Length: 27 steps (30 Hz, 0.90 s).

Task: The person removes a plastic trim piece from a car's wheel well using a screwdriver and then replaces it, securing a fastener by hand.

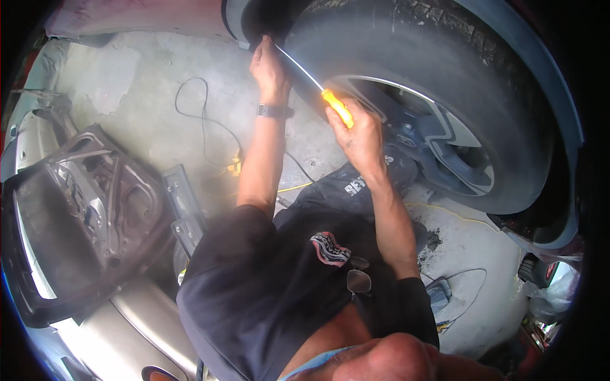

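Note:
A screwdriver with a yellow handle (337,108) and a long thin metal shaft is gripped in my right hand (362,134), in front of the wheel. Its shaft slants up and left, and the tip reaches the fingers of my left hand (269,68). Those fingers are raised and drawn together at the lower edge of the wheel arch (236,19); what they pinch there is hidden in shadow. Just right of both hands stands the large tyre (508,120), fitted on a spoked alloy wheel (445,136).
A dark vehicle panel with a window (105,209) lies at the left, by a beige bumper (140,324). Black cable (204,105) loops over the concrete floor (152,70), and a yellow cord (451,214) runs below the wheel. Plastic bags (551,298) lie at the lower right.

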### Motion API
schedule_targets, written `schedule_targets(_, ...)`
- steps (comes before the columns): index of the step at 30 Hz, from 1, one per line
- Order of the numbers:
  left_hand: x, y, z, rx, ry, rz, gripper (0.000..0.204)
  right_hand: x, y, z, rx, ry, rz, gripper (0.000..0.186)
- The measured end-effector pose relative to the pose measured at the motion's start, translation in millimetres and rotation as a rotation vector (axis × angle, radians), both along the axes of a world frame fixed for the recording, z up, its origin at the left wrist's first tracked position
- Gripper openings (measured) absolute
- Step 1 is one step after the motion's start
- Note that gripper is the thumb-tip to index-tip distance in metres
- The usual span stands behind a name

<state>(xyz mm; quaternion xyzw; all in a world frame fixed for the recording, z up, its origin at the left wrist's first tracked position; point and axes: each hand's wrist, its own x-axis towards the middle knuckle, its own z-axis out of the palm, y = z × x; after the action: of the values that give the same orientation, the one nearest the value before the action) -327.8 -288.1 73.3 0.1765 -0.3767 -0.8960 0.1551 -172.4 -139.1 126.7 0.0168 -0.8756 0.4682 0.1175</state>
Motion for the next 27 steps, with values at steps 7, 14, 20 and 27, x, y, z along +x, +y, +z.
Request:
schedule_targets(7,-12,14,-22,-0.318,0.117,0.174,0.031,-7,5,-4,-0.166,-0.291,0.052,0.03)
schedule_targets(14,-21,20,-28,-0.236,0.131,0.189,0.034,-19,15,13,-0.633,-0.726,0.132,0.035)
schedule_targets(20,-15,15,-27,-0.154,0.085,0.113,0.03,-20,7,20,-0.374,-0.636,0.066,0.035)
schedule_targets(27,-14,17,-26,-0.088,0.098,0.094,0.03,-13,2,-12,0.315,0.084,0.032,0.031)
